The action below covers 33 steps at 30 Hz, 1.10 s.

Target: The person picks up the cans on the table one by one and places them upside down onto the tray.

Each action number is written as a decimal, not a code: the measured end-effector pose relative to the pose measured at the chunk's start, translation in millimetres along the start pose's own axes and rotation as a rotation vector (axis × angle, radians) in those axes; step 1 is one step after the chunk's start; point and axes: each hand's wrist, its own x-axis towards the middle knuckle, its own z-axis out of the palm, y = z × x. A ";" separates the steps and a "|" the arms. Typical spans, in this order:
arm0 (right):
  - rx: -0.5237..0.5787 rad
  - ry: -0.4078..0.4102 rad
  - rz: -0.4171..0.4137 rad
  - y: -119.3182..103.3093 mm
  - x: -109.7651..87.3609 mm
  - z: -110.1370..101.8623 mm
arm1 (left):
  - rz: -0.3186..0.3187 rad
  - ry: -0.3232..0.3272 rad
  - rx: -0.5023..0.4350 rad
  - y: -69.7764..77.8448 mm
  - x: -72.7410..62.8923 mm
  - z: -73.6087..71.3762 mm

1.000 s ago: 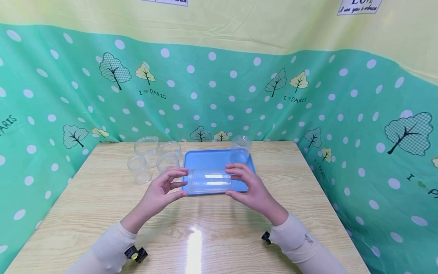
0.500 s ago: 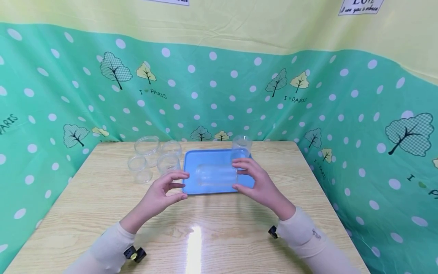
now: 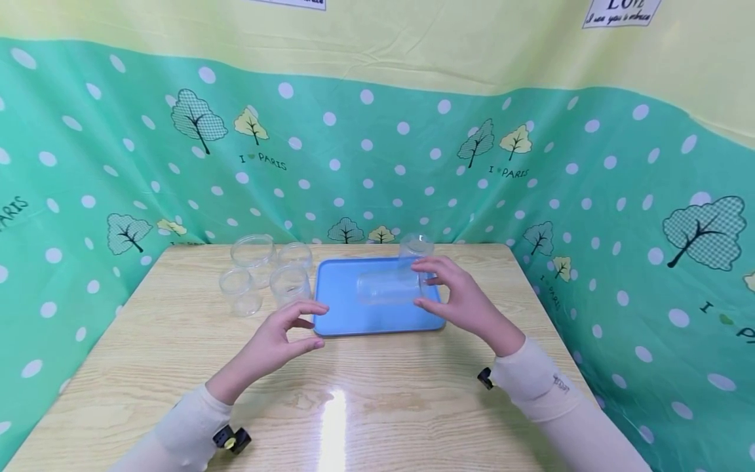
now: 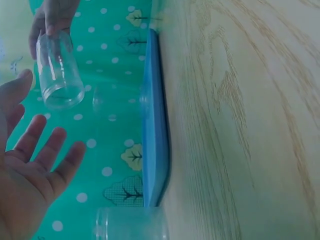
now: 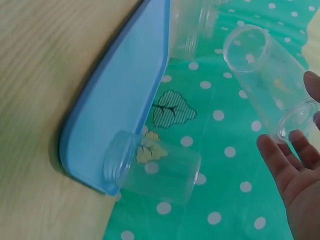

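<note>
A clear, see-through jar [image 3: 389,287] hangs on its side above the blue tray [image 3: 354,321]. My right hand [image 3: 466,305] grips it by one end, with thumb and fingers around the rim there. In the right wrist view the jar [image 5: 267,82] is tilted, and its far end points away from the hand. My left hand [image 3: 283,337] is held apart from the jar, near the tray's front left corner, fingers spread and holding nothing. Another clear jar [image 5: 160,170] stands upright on the tray at its back right corner, partly behind the held one in the head view.
Several clear jars [image 3: 290,283] stand close together on the wooden table [image 3: 377,406], left of the tray. A green and yellow printed curtain [image 3: 366,164] closes off the back and both sides.
The left hand has let go of the jar and stays near the same spot. My right hand has carried the jar rightward and back over the tray.
</note>
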 end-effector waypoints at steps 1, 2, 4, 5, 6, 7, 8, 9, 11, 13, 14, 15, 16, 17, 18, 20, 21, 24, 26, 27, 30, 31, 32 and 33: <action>-0.006 -0.007 0.002 0.8 1.3 -2.2 | -0.007 -0.006 0.011 0.3 -0.1 -0.1; -0.002 -0.014 0.004 1.1 2.8 -4.5 | -0.016 -0.013 0.024 0.3 -0.1 -0.2; -0.004 -0.032 0.012 2.1 5.8 -9.1 | -0.039 -0.032 0.044 0.4 -0.2 -0.6; -0.006 -0.043 0.019 1.9 7.4 -11.4 | -0.053 -0.044 0.053 0.6 -0.2 -1.0; -0.012 -0.054 0.032 2.1 8.8 -13.5 | -0.062 -0.055 0.061 0.8 0.0 -1.1; -0.021 -0.066 0.046 2.2 10.3 -15.7 | -0.069 -0.065 0.067 0.9 0.2 -1.1; -0.029 -0.078 0.062 2.1 11.6 -17.8 | -0.073 -0.073 0.072 0.5 0.3 -1.0; -0.044 -0.092 0.079 2.5 12.8 -19.6 | -0.075 -0.080 0.076 0.2 0.5 -1.0; -0.067 -0.119 0.104 2.3 15.7 -23.4 | -0.079 -0.089 0.088 -0.6 0.7 -0.9; -0.091 -0.141 0.124 2.3 18.9 -26.5 | -0.080 -0.093 0.096 -1.3 0.5 -0.9; -0.105 -0.153 0.133 2.3 20.6 -27.8 | -0.080 -0.096 0.097 -1.4 0.5 -0.9; -0.121 -0.163 0.142 2.1 22.5 -29.1 | -0.081 -0.098 0.099 -1.5 0.5 -0.9; -0.138 -0.172 0.149 1.9 24.6 -30.2 | -0.084 -0.101 0.101 -1.4 0.5 -0.8; -0.155 -0.183 0.158 1.9 26.6 -31.2 | -0.085 -0.105 0.101 -1.4 0.5 -0.8; -0.172 -0.192 0.166 2.1 28.9 -32.0 | -0.085 -0.108 0.099 -1.5 0.5 -0.7; -0.205 -0.219 0.183 2.4 33.2 -33.6 | -0.087 -0.114 0.098 -1.9 0.4 -0.4; -0.214 -0.232 0.190 2.3 35.5 -34.4 | -0.089 -0.117 0.099 -2.3 0.2 -0.3; -0.232 -0.273 0.206 2.8 41.9 -36.4 | -0.095 -0.123 0.100 -4.2 -0.9 0.2; -0.245 -0.297 0.217 2.5 45.7 -37.8 | -0.101 -0.125 0.104 -5.5 -1.6 0.6; -0.249 -0.310 0.224 2.5 47.6 -38.2 | -0.103 -0.125 0.106 -6.0 -1.9 0.7; -0.282 -0.344 0.245 2.9 54.2 -37.6 | -0.105 -0.126 0.102 -7.7 -2.9 0.6; -0.296 -0.356 0.248 3.1 56.3 -37.1 | -0.104 -0.127 0.101 -7.9 -3.1 0.5; -0.310 -0.367 0.254 3.2 58.6 -36.4 | -0.104 -0.128 0.102 -7.9 -3.2 0.4; -0.322 -0.378 0.256 3.5 60.8 -35.6 | -0.104 -0.129 0.102 -7.9 -3.2 0.2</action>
